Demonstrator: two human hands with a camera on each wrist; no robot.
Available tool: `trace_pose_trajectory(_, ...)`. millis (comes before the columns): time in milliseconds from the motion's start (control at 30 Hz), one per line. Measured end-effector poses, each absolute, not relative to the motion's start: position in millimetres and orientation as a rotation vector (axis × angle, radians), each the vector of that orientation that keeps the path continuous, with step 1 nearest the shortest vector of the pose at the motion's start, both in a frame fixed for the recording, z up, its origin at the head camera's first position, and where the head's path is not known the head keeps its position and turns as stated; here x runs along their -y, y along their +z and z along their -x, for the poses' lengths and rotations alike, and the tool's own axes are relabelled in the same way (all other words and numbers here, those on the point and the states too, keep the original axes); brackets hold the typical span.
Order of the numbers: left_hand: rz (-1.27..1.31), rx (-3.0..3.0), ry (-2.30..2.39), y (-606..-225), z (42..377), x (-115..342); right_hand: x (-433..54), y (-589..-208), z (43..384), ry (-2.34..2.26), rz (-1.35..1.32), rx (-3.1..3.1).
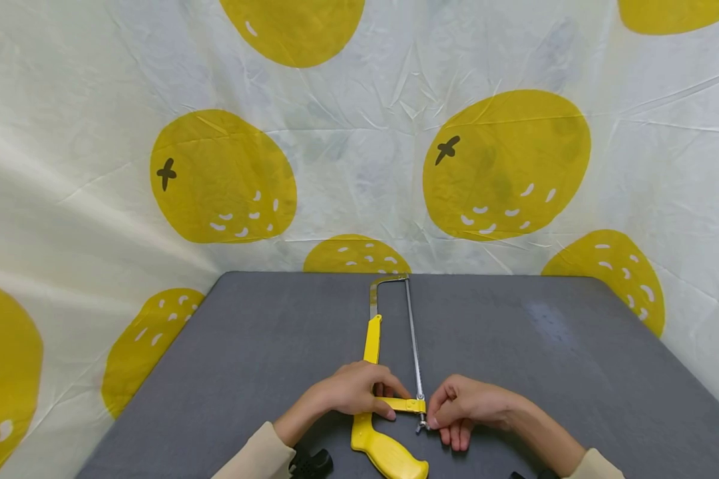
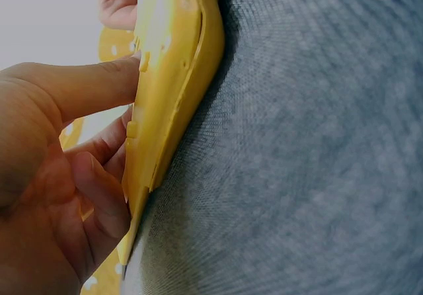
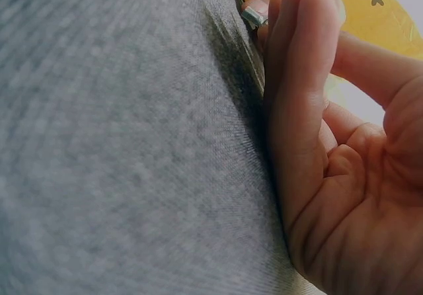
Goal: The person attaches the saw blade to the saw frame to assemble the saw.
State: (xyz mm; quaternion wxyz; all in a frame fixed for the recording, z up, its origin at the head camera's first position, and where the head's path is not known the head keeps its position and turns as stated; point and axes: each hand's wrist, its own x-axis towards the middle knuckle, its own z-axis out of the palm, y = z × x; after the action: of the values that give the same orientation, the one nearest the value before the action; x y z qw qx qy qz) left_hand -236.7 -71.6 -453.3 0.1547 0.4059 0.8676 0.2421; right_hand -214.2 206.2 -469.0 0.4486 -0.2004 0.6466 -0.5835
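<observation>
Closest lies the handle (image 1: 391, 454) of a yellow hacksaw (image 1: 373, 339), flat on the grey counter (image 1: 545, 372), just nearer than the left fingers. The left hand (image 1: 359, 389) curls its fingers and thumb round the frame, gap nearly closed, presumably to keep it steady. Beyond both hands' fingers stretches the blade (image 1: 413, 332). The right hand (image 1: 472, 402) brings thumb and forefinger close together beside the wing nut (image 1: 422, 424), probably because so small a part suits fingertips; whether they pinch it, I cannot tell.
</observation>
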Motion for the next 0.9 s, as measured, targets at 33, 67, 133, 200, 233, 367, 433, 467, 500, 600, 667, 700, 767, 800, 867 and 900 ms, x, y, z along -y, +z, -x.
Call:
trace_pose_trajectory(33,-1.161,-2.485,0.695,-453.2,236.6,71.5,-206.1,-468.8,214.0,-1.443,0.495,-1.602)
trace_pose_trajectory(67,-1.159,-2.485,0.696,-453.1,236.5,71.5,-205.9,-468.7,213.9,-1.442,0.494,-1.605)
trace_pose_trajectory(133,-1.158,-2.486,0.696,-453.0,236.4,71.6,-205.1,-468.3,213.5,-1.437,0.492,-1.611)
trace_pose_trajectory(200,-1.157,-2.484,0.698,-453.1,236.3,71.6,-204.2,-467.9,213.4,-1.432,0.487,-1.614)
trace_pose_trajectory(233,-1.159,-2.484,0.698,-453.3,236.4,71.6,-203.9,-467.6,213.3,-1.43,0.485,-1.615)
trace_pose_trajectory(367,-1.158,-2.476,0.71,-454.3,236.9,71.7,-202.3,-466.1,212.6,-1.424,0.484,-1.625)
trace_pose_trajectory(433,-1.155,-2.474,0.713,-454.8,237.2,71.7,-201.5,-465.4,211.8,-1.422,0.487,-1.637)
trace_pose_trajectory(467,-1.152,-2.471,0.715,-455.1,237.4,71.7,-201.0,-465.2,211.3,-1.421,0.487,-1.646)
trace_pose_trajectory(500,-1.152,-2.47,0.716,-455.2,237.5,71.8,-200.6,-465.0,210.8,-1.42,0.489,-1.656)
trace_pose_trajectory(600,-1.155,-2.471,0.712,-455.8,237.6,72.0,-199.5,-465.7,209.7,-1.417,0.488,-1.685)
trace_pose_trajectory(667,-1.159,-2.47,0.711,-456.2,237.5,72.3,-198.7,-466.7,209.3,-1.413,0.486,-1.705)
trace_pose_trajectory(700,-1.161,-2.468,0.712,-456.5,237.4,72.4,-198.4,-467.2,209.1,-1.412,0.486,-1.713)
trace_pose_trajectory(767,-1.168,-2.468,0.711,-457.1,237.3,72.5,-197.7,-468.1,208.7,-1.41,0.489,-1.728)
trace_pose_trajectory(800,-1.171,-2.469,0.709,-457.3,237.3,72.5,-197.3,-468.6,208.4,-1.41,0.493,-1.733)
trace_pose_trajectory(867,-1.174,-2.47,0.708,-457.7,237.3,72.2,-197.1,-469.6,207.9,-1.413,0.501,-1.744)
trace_pose_trajectory(900,-1.174,-2.471,0.707,-457.9,237.3,72.0,-196.9,-469.9,207.5,-1.414,0.505,-1.747)
